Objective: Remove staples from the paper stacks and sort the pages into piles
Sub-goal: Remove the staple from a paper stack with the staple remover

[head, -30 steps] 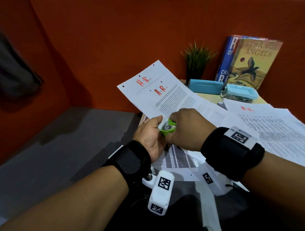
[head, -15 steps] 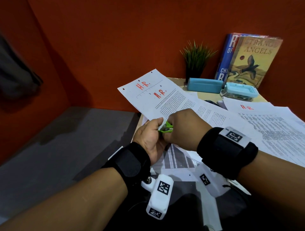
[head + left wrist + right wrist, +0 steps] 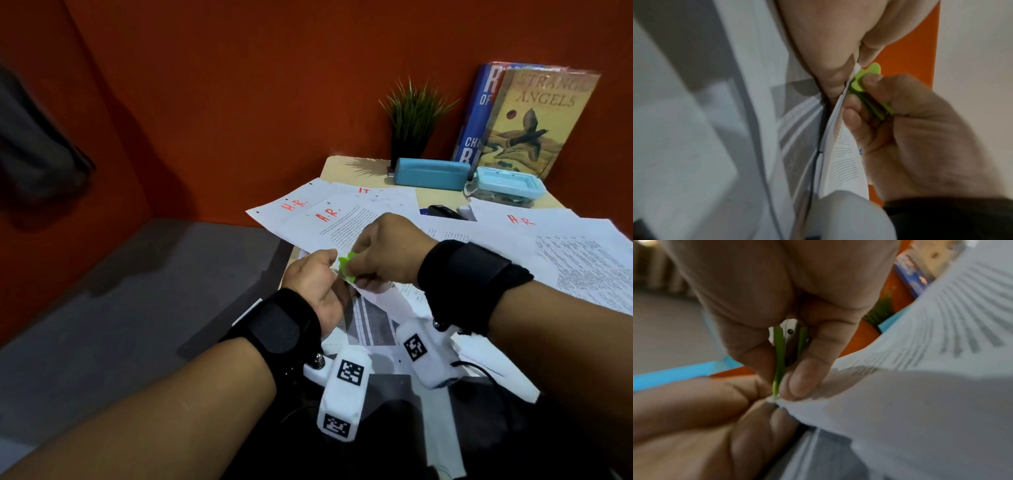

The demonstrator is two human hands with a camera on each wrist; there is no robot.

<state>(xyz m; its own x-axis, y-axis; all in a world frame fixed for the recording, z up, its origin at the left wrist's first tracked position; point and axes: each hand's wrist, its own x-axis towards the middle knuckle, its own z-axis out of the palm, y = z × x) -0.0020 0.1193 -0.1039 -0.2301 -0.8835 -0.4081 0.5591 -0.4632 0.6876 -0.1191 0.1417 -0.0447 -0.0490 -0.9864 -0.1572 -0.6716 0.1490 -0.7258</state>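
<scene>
Papers [image 3: 346, 222] marked "H.R." in red are held at one corner, above the near left part of the desk [image 3: 352, 169], with the rest of the sheets sloping away toward the far side. Left hand [image 3: 317, 286] pinches that corner between thumb and curled fingers; the left wrist view shows the corner [image 3: 856, 68] caught at the fingertips, with the page edges fanned slightly below it. Right hand [image 3: 387, 251] grips a green staple remover [image 3: 344, 265], thumb on one side and fingers on the other, squeezed narrow. In the right wrist view the remover [image 3: 786, 344] shows green plastic sides around a metal core, its tip touching the paper corner just beside the left fingertips. Whether a staple is caught in the tip cannot be told; that view is blurred. More printed sheets [image 3: 565, 246] lie spread over the right part of the desk, one also marked "H.R.". At the far edge, against the orange wall, stand a small potted plant [image 3: 412, 120] and two upright books [image 3: 534, 120]. In front of them lie a blue case [image 3: 431, 173] and a lidded blue box [image 3: 507, 183]. A dark object [image 3: 443, 212] lies among the sheets, too small to identify.
</scene>
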